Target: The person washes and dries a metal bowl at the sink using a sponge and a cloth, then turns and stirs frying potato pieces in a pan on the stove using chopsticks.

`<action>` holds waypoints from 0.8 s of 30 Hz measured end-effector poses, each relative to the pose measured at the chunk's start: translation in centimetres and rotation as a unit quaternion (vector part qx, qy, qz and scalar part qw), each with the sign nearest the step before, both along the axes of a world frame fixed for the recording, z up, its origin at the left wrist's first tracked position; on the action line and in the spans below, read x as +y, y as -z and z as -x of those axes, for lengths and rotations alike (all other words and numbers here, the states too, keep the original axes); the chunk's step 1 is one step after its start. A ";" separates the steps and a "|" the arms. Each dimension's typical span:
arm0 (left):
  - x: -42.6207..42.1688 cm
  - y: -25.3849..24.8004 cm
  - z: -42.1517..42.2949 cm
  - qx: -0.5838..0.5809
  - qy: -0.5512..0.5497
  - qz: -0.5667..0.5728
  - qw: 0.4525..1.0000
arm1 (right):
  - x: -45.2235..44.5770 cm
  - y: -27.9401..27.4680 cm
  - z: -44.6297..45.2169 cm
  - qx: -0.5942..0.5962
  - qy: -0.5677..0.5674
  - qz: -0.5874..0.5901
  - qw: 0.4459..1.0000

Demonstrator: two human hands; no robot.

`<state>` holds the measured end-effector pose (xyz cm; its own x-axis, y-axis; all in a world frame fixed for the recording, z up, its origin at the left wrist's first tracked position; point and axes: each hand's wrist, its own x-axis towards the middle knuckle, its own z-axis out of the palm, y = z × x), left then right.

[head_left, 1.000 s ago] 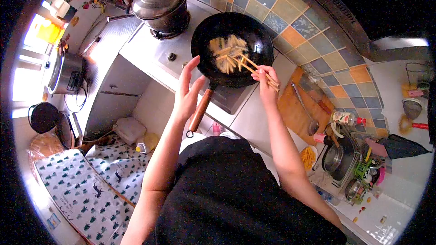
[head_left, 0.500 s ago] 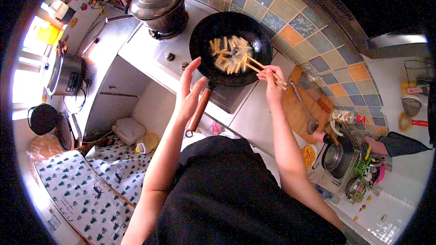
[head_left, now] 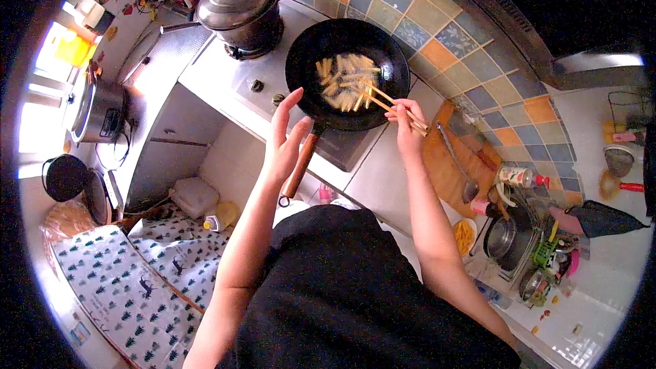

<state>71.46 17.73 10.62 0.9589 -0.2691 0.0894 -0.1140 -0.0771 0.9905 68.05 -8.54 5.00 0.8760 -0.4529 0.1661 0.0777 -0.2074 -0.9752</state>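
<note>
My right hand (head_left: 408, 126) grips a pair of wooden chopsticks (head_left: 393, 104), their tips down among the pale yellow fries (head_left: 345, 80) that bubble in oil. The fries lie in a black wok (head_left: 304, 61) on the stove. My left hand (head_left: 282, 140) hovers with fingers apart, near the wok's rim and above its wooden handle (head_left: 301, 167), holding nothing. A plate of fries (head_left: 465, 234) stands to the right, past my right forearm.
A lidded steel pot (head_left: 236, 10) occupies the far left burner. On the right are a wooden board (head_left: 451, 160), a ladle (head_left: 469, 188), a bottle (head_left: 516, 176) and a sink (head_left: 512, 249). A patterned cloth (head_left: 130, 287) covers something at lower left.
The chopstick tips have shifted slightly in the wok and the fries lie more spread out. My right hand has moved a little to the left; my left hand stays in place.
</note>
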 end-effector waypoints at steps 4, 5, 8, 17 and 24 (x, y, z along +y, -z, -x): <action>0.5 0.7 -0.3 0.014 -0.025 0.006 1.000 | 0.9 -0.3 -0.3 -0.002 -0.005 -0.003 1.000; 0.8 1.1 -0.5 0.019 -0.033 0.008 0.999 | 0.9 -0.6 -0.1 -0.001 0.001 -0.007 1.000; 1.5 1.9 -0.8 0.040 -0.056 0.013 0.998 | 1.4 -2.3 1.1 -0.010 0.011 -0.011 1.000; 4.5 5.9 -1.4 0.092 -0.041 -0.002 0.995 | 4.7 -3.5 5.9 0.030 -0.119 0.101 0.987; 10.4 9.4 -4.8 0.227 0.062 -0.075 0.969 | 6.4 -5.5 5.7 0.045 -0.105 0.086 0.990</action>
